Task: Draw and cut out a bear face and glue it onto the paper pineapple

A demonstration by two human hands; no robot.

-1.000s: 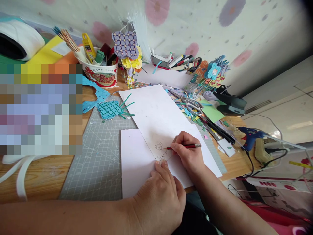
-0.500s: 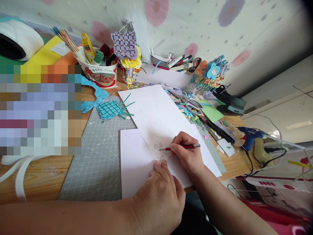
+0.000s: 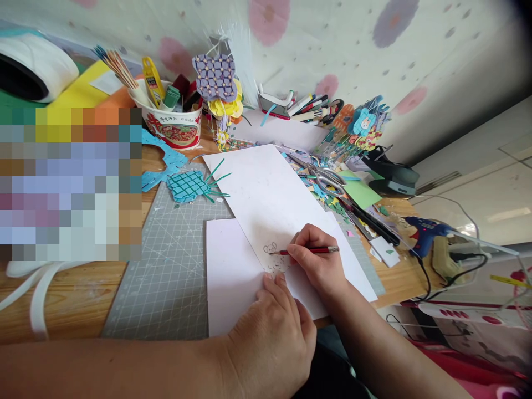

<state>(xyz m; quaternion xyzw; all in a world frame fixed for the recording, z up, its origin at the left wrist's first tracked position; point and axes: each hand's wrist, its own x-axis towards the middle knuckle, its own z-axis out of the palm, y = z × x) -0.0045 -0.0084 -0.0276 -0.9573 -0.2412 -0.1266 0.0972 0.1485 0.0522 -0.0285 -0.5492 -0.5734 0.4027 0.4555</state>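
Cluttered wooden tabletop (image 3: 75,302), left part pixelated. Right hand (image 3: 318,266), grip closed on red pencil (image 3: 305,251), tip at small faint sketch on white paper sheet (image 3: 266,194); left hand (image 3: 270,338) flat, holding nothing.

Back wall (image 3: 332,33) across the top of the frame has pale wallpaper dotted with big pink and purple flower blobs, lit by soft daylight. Light wooden desk (image 3: 75,302) fills the lower left, and shiny pale floor tiles (image 3: 490,188) show at the right edge.
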